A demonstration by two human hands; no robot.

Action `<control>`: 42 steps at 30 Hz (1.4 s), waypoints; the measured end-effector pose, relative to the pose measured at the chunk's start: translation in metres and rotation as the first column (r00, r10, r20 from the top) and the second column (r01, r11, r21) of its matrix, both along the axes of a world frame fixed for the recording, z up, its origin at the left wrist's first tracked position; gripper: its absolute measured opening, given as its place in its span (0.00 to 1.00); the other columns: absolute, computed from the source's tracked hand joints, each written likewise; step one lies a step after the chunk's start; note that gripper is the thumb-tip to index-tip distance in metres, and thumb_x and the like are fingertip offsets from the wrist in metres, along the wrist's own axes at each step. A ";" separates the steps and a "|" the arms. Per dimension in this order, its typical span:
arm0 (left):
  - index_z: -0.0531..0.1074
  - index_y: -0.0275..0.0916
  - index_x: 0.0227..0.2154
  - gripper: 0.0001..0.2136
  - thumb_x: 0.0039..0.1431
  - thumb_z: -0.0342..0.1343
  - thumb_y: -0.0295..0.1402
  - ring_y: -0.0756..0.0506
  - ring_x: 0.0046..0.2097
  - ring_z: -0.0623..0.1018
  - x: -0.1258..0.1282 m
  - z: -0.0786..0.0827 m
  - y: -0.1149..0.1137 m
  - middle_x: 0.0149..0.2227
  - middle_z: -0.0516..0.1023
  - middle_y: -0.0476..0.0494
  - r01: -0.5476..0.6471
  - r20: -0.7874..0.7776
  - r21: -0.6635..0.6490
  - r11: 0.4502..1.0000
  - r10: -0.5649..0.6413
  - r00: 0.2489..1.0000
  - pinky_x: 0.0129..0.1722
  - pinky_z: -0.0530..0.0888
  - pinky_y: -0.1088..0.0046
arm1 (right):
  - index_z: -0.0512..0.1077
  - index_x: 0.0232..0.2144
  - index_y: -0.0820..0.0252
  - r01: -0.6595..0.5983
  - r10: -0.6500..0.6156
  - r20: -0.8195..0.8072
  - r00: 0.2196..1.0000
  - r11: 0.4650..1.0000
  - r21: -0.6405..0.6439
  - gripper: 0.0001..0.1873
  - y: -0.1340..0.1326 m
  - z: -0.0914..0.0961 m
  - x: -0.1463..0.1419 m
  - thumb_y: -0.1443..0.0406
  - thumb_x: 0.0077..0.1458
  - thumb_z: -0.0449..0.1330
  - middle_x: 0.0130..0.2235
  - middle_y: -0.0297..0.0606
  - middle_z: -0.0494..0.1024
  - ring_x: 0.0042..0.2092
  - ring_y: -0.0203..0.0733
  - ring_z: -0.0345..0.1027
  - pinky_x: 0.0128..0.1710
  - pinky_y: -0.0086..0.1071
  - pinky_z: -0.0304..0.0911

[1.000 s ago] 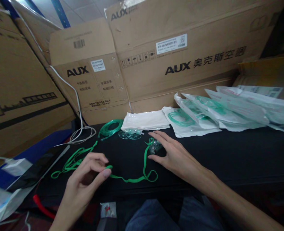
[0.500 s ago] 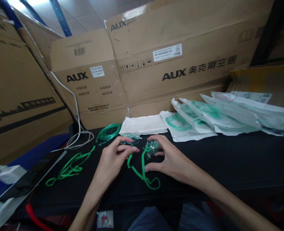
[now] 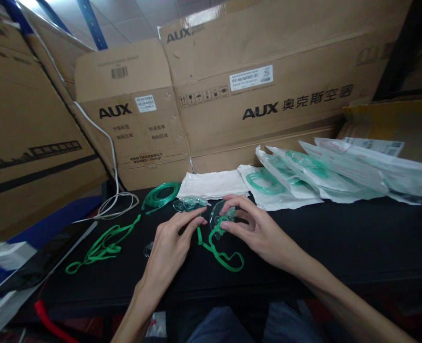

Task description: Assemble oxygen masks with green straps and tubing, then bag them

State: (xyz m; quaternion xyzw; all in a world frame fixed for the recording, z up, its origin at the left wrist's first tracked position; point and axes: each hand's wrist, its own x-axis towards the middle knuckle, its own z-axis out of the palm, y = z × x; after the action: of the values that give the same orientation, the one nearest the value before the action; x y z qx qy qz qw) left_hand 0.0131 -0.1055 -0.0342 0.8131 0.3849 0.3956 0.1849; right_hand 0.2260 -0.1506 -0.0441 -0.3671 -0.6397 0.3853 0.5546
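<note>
A clear oxygen mask [image 3: 214,215] with a green fitting is tilted up in my right hand [image 3: 255,228], its fingers curled around the right side and the thumb pressed by the fitting. From the mask a green elastic strap [image 3: 228,267] loops down over the black table. My left hand [image 3: 173,236] pinches the strap's other end between thumb and index finger. Just beyond the left fingertips lies a second clear mask [image 3: 190,204]. Partly hidden behind the left wrist is a small clear plastic piece [image 3: 148,248].
Loose green straps [image 3: 105,245] and a coil of green tubing [image 3: 160,196] lie to the left. White packets [image 3: 214,185] are at the back; bagged tubing sets [image 3: 268,183] lean to the right. Large cardboard boxes [image 3: 268,114] stand behind. A white cable [image 3: 114,157] and adapter [image 3: 12,258] are left.
My right hand has turned the mask so its clear rim faces left, and the thumb has moved up to it. The left hand shifted slightly, uncovering the small clear piece.
</note>
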 end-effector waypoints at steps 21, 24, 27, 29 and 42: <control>0.74 0.39 0.37 0.07 0.70 0.51 0.31 0.48 0.39 0.76 0.002 -0.001 -0.004 0.36 0.76 0.48 0.014 -0.080 0.212 0.977 0.003 0.997 0.44 0.71 0.75 | 0.72 0.37 0.54 -0.024 0.023 0.037 0.999 0.999 0.031 0.07 -0.008 0.005 -0.004 0.67 0.57 0.66 0.60 0.37 0.63 0.56 0.40 0.68 0.52 0.32 0.71; 0.73 0.39 0.37 0.07 0.70 0.51 0.30 0.49 0.38 0.75 0.001 -0.002 -0.005 0.36 0.74 0.49 0.018 -0.098 0.218 0.976 0.003 0.995 0.43 0.71 0.75 | 0.72 0.36 0.54 -0.032 0.029 0.052 0.998 0.998 0.046 0.06 -0.008 0.005 -0.004 0.67 0.57 0.65 0.59 0.37 0.63 0.58 0.41 0.67 0.51 0.31 0.71; 0.73 0.39 0.36 0.07 0.70 0.51 0.30 0.49 0.36 0.75 0.001 -0.002 -0.004 0.34 0.73 0.50 -0.003 -0.103 0.223 0.975 0.027 0.994 0.41 0.71 0.76 | 0.72 0.36 0.54 -0.039 0.036 0.060 0.998 0.998 0.051 0.06 -0.008 0.005 -0.004 0.67 0.58 0.65 0.60 0.37 0.63 0.59 0.41 0.66 0.51 0.30 0.71; 0.73 0.39 0.36 0.07 0.70 0.52 0.30 0.49 0.36 0.75 0.002 -0.002 -0.004 0.34 0.73 0.50 -0.016 -0.102 0.223 0.975 0.040 0.994 0.41 0.71 0.76 | 0.71 0.36 0.54 -0.039 0.035 0.061 0.997 0.998 0.056 0.06 -0.007 0.004 -0.004 0.68 0.58 0.65 0.60 0.37 0.63 0.59 0.41 0.66 0.52 0.30 0.71; 0.74 0.38 0.37 0.05 0.68 0.54 0.29 0.50 0.34 0.74 0.003 -0.001 -0.005 0.34 0.74 0.50 -0.017 -0.132 0.255 0.967 0.052 0.990 0.37 0.70 0.76 | 0.72 0.36 0.54 0.008 -0.042 0.211 0.977 0.987 0.158 0.06 -0.007 0.003 -0.003 0.69 0.58 0.64 0.61 0.40 0.63 0.62 0.44 0.63 0.53 0.34 0.71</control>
State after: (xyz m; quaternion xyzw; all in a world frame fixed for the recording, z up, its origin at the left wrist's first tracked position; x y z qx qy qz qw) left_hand 0.0160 -0.1105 -0.0352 0.8485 0.3575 0.3876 0.0458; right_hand 0.2233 -0.1581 -0.0413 -0.3701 -0.7191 0.2853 0.5144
